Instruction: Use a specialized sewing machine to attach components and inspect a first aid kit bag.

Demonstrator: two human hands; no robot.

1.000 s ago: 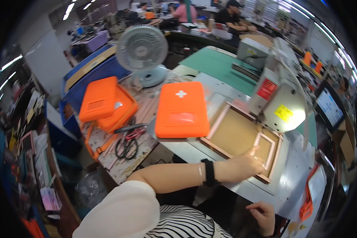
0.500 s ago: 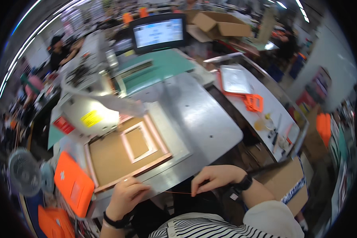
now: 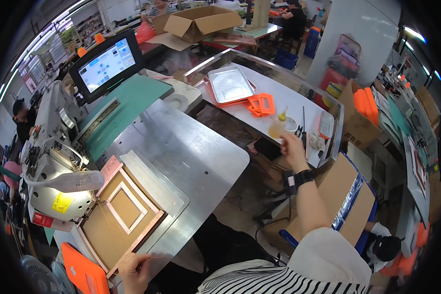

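At the near left edge of the metal work table, my left hand is closed in a pinch on a fine orange thread. My right hand reaches far to the right over the side table, its fingers bent but slightly apart, with nothing visible in them. Closest to it are a small yellow-tipped glue bottle and dark-handled tools. Beyond my left hand lies a brown board edged with pink strips, a smaller pale frame on it. An orange sheet leans left of that hand.
A sewing machine head overhangs the board. Behind it stand a lit screen and a green plate. The side table bears a metal tray and orange cut frames. A flattened carton lies near my right arm.
My right hand has left the thread and moved far right and forward to the side table. My left hand stays low at the table edge. The view has turned to the right.
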